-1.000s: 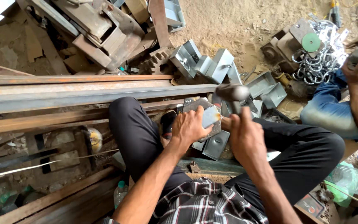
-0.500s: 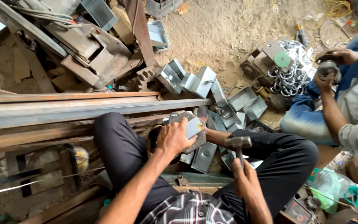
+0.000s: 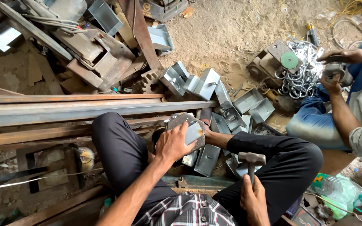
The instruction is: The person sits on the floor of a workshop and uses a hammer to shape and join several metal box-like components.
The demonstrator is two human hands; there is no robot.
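My left hand (image 3: 173, 144) grips a small grey sheet-metal box (image 3: 188, 129) and holds it between my knees, just in front of a long steel rail (image 3: 84, 111). My right hand (image 3: 254, 201) is closed round the handle of a hammer (image 3: 251, 161), whose steel head hangs low over my right thigh, a short way right of the box. I sit with both legs in black trousers bent to either side.
Several more grey metal boxes (image 3: 214, 90) lie heaped on the sandy ground ahead. Rusty scrap and beams (image 3: 93, 54) pile up at the far left. At right sits another person (image 3: 348, 113) holding a tool, beside a bundle of metal rings (image 3: 300, 77). A green plastic bottle (image 3: 340, 194) lies lower right.
The hammer has come down from head height beside the box to low over my right thigh. My left hand has kept hold of the box.
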